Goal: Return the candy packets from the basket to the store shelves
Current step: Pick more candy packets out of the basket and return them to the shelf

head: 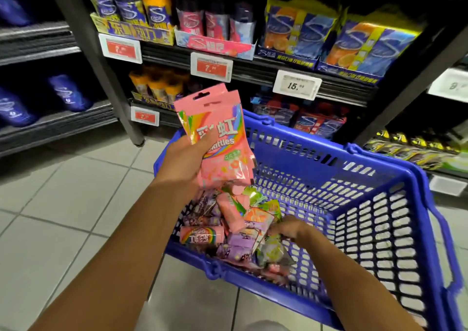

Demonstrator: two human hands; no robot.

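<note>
One blue plastic slatted basket at lower right. Two hands: left hand at centre, right hand below it. At least two pink Skittles hanging pouches stacked at centre. One pink rainbow-striped Skittles tube lying in the basket's lower left corner. Loose heap of pink, purple and green candy packets beside it, too jumbled to count. Five white-framed price tags along the shelf edges, three with red panels, two plain white.
</note>
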